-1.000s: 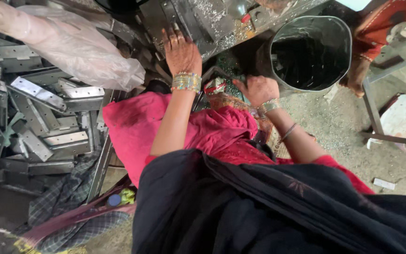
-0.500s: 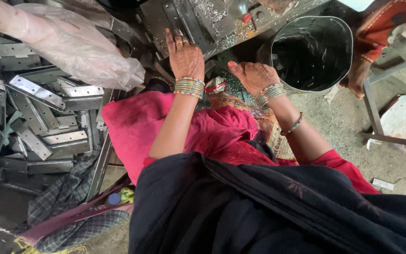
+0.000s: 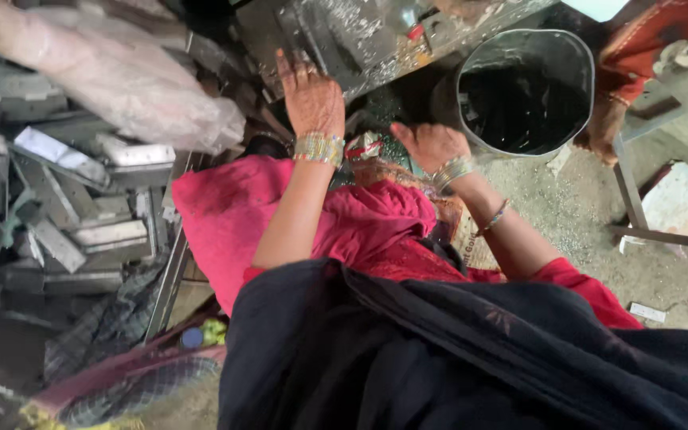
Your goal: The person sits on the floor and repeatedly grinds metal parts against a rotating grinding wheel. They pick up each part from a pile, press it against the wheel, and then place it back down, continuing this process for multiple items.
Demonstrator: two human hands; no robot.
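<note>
The metal machine bed [image 3: 360, 36], grey and scuffed, runs across the top of the view, and the person's left hand [image 3: 310, 95] lies flat on its near edge with the fingers [image 3: 287, 65] spread and gripping nothing. The right hand [image 3: 431, 145] hovers just below that edge, palm turned up, fingers loosely open and empty, near a small red-and-white scrap [image 3: 364, 147] that sits between the two wrists. Both wrists carry stacks of bangles. Just right of the right hand a round dark metal bucket [image 3: 579, 87] stands on the gritty floor [image 3: 567, 211]. To the left, well apart from the hands, a heap of flat grey metal pieces [image 3: 65, 215] lies under a clear plastic bag [image 3: 121, 80]. A pink garment and a dark shawl fill the foreground.
</note>
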